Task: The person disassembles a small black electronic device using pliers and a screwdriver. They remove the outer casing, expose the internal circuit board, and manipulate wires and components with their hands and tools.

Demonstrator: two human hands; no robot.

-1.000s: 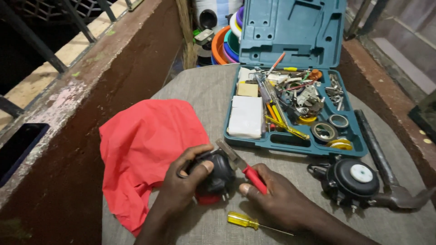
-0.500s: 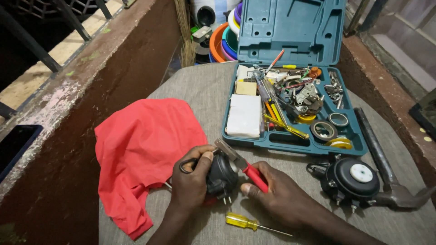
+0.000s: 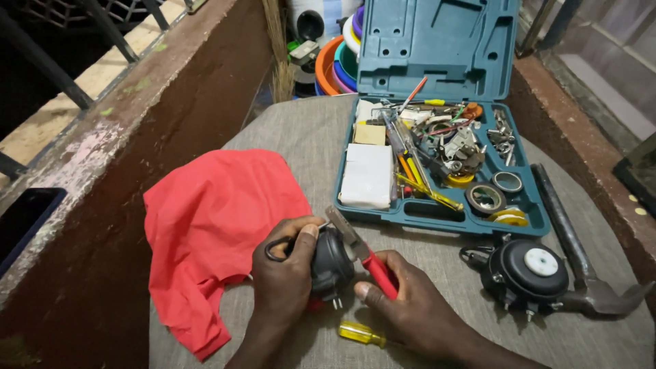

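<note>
My left hand (image 3: 285,273) wraps around a small black round device (image 3: 333,263) with metal prongs at its underside, held just above the grey table cover (image 3: 287,137). My right hand (image 3: 410,307) grips red-handled pliers (image 3: 365,253), whose metal jaws rest against the top of the black device. A yellow-handled screwdriver (image 3: 362,334) lies on the cover just under my right hand. A red cloth (image 3: 215,225) is spread to the left, touching my left hand.
An open teal tool case (image 3: 444,219) with tape rolls, screwdrivers, a white box and small parts sits behind. A second black round device with a white centre (image 3: 526,270) and a hammer (image 3: 581,260) lie at right. Stacked coloured bowls (image 3: 335,65) stand beyond the table; a brown wall runs along the left.
My left hand has turned the black device a little and closed further over it. The pliers stay against it. The view has shifted slightly.
</note>
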